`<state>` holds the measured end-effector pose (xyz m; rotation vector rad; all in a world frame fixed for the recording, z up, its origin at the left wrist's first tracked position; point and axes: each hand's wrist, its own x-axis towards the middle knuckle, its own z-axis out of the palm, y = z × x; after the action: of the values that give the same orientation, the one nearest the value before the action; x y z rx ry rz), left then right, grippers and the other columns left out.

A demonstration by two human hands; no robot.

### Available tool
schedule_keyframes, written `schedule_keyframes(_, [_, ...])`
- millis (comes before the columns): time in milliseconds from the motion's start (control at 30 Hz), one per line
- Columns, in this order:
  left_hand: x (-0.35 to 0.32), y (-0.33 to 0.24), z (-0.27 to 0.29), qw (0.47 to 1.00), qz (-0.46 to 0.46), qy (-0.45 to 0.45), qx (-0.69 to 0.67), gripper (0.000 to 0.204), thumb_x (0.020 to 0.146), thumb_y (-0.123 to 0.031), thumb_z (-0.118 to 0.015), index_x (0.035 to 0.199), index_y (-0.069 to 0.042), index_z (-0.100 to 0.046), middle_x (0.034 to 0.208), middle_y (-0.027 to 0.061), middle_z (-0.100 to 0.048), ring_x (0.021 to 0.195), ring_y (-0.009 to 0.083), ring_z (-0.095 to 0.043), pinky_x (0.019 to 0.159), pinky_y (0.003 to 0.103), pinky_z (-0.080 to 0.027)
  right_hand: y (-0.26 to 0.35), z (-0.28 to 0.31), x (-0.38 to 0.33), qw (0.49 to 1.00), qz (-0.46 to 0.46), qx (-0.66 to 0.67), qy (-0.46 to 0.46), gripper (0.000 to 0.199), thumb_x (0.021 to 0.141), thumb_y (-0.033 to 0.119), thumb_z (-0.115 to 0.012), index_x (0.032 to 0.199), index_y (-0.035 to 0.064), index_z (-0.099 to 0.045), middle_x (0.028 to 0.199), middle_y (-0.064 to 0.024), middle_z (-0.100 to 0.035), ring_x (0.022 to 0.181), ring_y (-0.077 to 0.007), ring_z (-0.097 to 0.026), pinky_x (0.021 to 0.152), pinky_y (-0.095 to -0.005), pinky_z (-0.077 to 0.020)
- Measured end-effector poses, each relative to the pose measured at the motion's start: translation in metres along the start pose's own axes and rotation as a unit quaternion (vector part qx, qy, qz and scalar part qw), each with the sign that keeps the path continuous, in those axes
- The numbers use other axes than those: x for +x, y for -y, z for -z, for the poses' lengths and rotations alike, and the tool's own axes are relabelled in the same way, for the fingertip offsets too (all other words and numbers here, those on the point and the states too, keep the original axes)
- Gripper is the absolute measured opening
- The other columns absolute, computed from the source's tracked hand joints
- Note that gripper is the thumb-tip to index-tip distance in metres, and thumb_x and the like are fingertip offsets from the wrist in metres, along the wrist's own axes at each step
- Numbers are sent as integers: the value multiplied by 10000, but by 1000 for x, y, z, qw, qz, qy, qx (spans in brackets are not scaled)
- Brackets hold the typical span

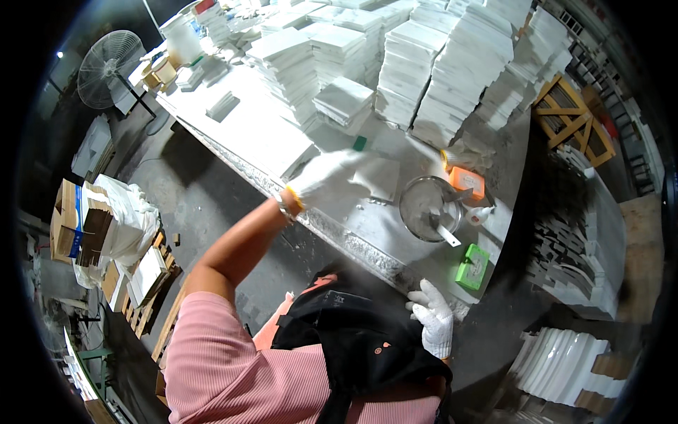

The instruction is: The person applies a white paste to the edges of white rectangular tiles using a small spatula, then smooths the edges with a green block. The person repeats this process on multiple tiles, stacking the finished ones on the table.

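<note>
My left hand (330, 178), in a white glove with an orange cuff, reaches over the table and is smeared by motion. Its fingers are beside a small square white marble tile (381, 179); I cannot tell if they grip it. At the table's near edge is my right hand (432, 319), white-gloved, its fingers loosely apart with nothing visible in them. Between the two stands a round metal bowl (418, 212) of pale paste, with a scraper (446, 233) leaning in it. An orange block (467, 182) and a white squeeze bottle (479, 215) sit by the bowl, and a green block (472, 266) lies nearer to me.
Tall stacks of white marble tiles (452, 81) fill the table's far side. A large white slab (265, 134) lies to the left. Another white glove (466, 157) rests behind the orange block. Beyond the table are a fan (111, 68) and a wooden crate (575, 116).
</note>
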<state>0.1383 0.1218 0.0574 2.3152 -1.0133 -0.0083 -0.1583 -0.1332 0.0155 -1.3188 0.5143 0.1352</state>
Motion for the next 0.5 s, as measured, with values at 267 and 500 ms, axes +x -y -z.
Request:
schedule_keyframes(267, [47,20,-40,979,-37,117,165,903,585,-394,-849,1360,-95,-495,1219,166,-614,1048,354,-627,839,436,-537,0,8,-9,1000,16,-22,-11,551,893,45,-609,1431,19,-492,1179,-122,-664,976,-183,-660,833,-269,-499])
schedule_keyframes(500, [43,29,-41,986,53,125,95,952,574,-399,-853,1391,-90,-474,1181,186,-602,1117,350,-593,877,417,-522,-5,7,-16,1000,7,-11,-12,551,882,51,-611,1422,23,-504,1167,-123,-672,957,-178,-664,804,-266,-500])
